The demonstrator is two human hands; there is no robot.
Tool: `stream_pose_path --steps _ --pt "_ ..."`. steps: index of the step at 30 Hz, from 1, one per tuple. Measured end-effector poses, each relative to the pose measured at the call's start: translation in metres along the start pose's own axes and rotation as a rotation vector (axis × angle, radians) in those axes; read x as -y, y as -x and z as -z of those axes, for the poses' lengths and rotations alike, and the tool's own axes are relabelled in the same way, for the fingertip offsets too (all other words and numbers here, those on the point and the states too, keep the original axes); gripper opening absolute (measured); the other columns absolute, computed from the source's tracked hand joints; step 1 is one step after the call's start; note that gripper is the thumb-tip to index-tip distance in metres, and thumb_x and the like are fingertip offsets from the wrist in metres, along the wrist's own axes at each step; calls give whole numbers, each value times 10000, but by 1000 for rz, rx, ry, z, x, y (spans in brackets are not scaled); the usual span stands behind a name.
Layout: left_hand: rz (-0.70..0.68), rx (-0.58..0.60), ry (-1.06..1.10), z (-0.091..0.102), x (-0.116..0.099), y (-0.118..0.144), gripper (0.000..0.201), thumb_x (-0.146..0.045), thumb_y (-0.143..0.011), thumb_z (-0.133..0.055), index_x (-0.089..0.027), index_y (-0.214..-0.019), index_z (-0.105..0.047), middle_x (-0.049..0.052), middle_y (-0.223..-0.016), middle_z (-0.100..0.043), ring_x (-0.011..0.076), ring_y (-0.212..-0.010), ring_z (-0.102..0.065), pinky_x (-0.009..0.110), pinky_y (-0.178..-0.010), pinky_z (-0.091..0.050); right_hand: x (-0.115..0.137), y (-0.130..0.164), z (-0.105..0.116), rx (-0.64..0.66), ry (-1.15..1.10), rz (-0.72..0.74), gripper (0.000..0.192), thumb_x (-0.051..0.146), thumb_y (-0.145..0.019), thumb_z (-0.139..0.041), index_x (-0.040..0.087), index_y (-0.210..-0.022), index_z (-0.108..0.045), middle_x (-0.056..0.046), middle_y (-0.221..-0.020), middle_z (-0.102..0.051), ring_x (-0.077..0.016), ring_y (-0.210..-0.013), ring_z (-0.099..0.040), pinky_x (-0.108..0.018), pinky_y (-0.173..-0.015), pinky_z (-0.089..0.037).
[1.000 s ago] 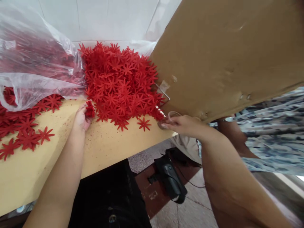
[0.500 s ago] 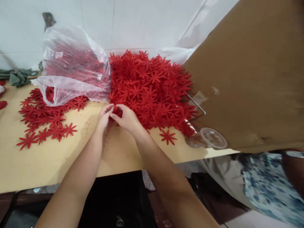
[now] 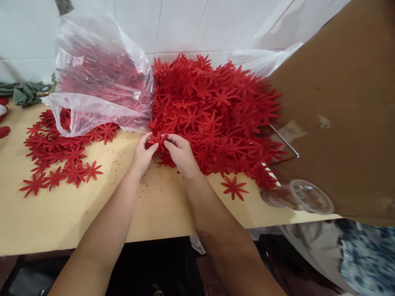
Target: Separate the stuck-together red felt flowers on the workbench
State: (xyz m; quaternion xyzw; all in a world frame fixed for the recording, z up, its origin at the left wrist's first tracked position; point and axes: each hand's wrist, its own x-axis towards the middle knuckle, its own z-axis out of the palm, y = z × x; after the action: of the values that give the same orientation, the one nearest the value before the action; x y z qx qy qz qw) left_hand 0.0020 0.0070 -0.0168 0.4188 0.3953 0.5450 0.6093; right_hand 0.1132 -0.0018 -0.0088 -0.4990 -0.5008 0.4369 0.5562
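Between my two hands is a red flower-shaped cutout [image 3: 158, 139] with narrow petals. My left hand [image 3: 144, 154] pinches its left side between thumb and fingers. My right hand [image 3: 181, 152] grips its right side the same way. Just behind and to the right rises a large heap of the same red cutouts [image 3: 212, 111], its front edge close to my fingers. A single red cutout [image 3: 234, 188] lies apart on the table in front of the heap. Left of my hands, a looser pile of red cutouts [image 3: 57, 144] spreads over the wood.
A clear plastic bag [image 3: 101, 82] full of red pieces stands against the tiled wall. At right are a big brown board [image 3: 345, 107], a bent metal rod [image 3: 285, 142] and a tipped clear plastic cup [image 3: 296, 197]. Green cloth [image 3: 26, 94] lies far left on the wooden table [image 3: 46, 222].
My hands have opened out a little, so the cutout between them shows more plainly. The view has shifted, moving the heap, board and cup rightward in the picture.
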Motion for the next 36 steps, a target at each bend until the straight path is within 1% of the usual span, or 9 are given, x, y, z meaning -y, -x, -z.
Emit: stream_pose_path --steps 6,9,13,18,21,25,30,33,36 --pt "-18 10 -109 2 3 -7 462 -129 -655 -599 -148 -1104 -493 67 -954 -649 144 -858 -603 340 -882 -442 10 10 -4 -81 136 128 230 247 -729 -530 174 -943 -571 -59 -928 -631 -135 -831 -594 -313 -801 -495" --pt "-45 -5 -131 5 1 -10 421 -125 -632 -607 -159 -1039 -507 54 -947 -645 134 -833 -605 326 -859 -455 31 28 10 -169 289 210 264 276 -748 -536 167 -984 -580 -81 -957 -612 -136 -810 -592 -292 -727 -508" --pt "-97 -29 -155 4 3 -13 415 -144 -607 -614 -175 -1005 -502 18 -881 -632 116 -774 -592 303 -815 -465 69 72 68 -217 593 313 193 298 -788 -513 175 -876 -633 -54 -869 -644 -132 -791 -599 -290 -734 -490" --pt "-126 -10 -194 -2 6 -14 396 -141 -589 -614 -170 -971 -516 -1 -811 -604 86 -670 -543 255 -726 -457 99 132 166 -492 1069 140 283 346 -804 -486 152 -942 -639 -92 -876 -651 -151 -731 -599 -294 -676 -473" --pt "-111 -25 -172 -3 4 -13 390 -119 -587 -603 -168 -963 -515 -8 -775 -591 81 -654 -527 245 -708 -449 102 149 199 -246 1494 -113 305 325 -773 -530 123 -968 -652 -132 -932 -665 -222 -864 -607 -372 -815 -437" --pt "-130 -27 -169 -1 3 -13 382 -111 -587 -597 -174 -954 -514 -9 -775 -581 87 -679 -528 251 -726 -446 102 150 202 26 1836 -344 317 242 -846 -391 121 -970 -656 -143 -980 -666 -242 -989 -583 -381 -895 -369" --pt "-140 -15 -174 1 5 -13 387 -120 -591 -598 -176 -963 -508 -5 -796 -580 88 -675 -525 257 -723 -448 114 133 191 -187 1953 -425 314 341 -791 -464 117 -894 -659 -153 -906 -670 -278 -905 -608 -333 -737 -422" --pt "-134 11 -201 1 5 -13 396 -120 -595 -594 -167 -979 -508 -7 -766 -574 88 -649 -518 253 -696 -447 113 114 190 -181 1898 -497 269 326 -702 -565 107 -817 -672 -200 -845 -671 -306 -812 -635 -333 -614 -425" --pt "-137 60 -221 1 5 -12 403 -133 -609 -595 -164 -1001 -507 -4 -763 -579 90 -658 -526 250 -696 -448 104 95 196 -162 1787 -558 165 257 -598 -651 100 -551 -636 -217 -680 -656 -275 -691 -644 -331 -574 -407"
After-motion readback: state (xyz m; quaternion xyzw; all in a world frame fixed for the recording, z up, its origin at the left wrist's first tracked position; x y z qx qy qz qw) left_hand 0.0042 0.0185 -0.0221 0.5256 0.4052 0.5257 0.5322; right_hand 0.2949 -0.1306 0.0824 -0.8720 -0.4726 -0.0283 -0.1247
